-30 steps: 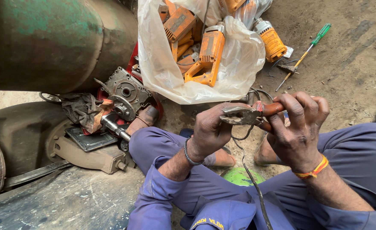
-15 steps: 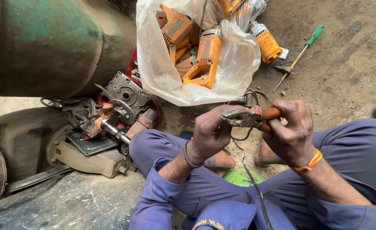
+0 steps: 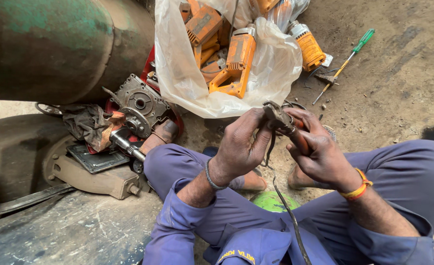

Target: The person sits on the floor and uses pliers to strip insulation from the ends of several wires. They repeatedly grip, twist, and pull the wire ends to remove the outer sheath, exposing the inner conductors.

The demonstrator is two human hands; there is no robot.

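Over dusty workshop ground we clamp pliers in our closed right hand onto a black cable pinched by our left hand; a slip could nick fingers.

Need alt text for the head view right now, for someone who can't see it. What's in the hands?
Seated on dirt ground, a person grips pliers in the right hand while the left hand pinches a dark cable at the jaws. Ahead lie a plastic bag of orange power tool parts, a green-handled screwdriver and a dismantled gearbox.
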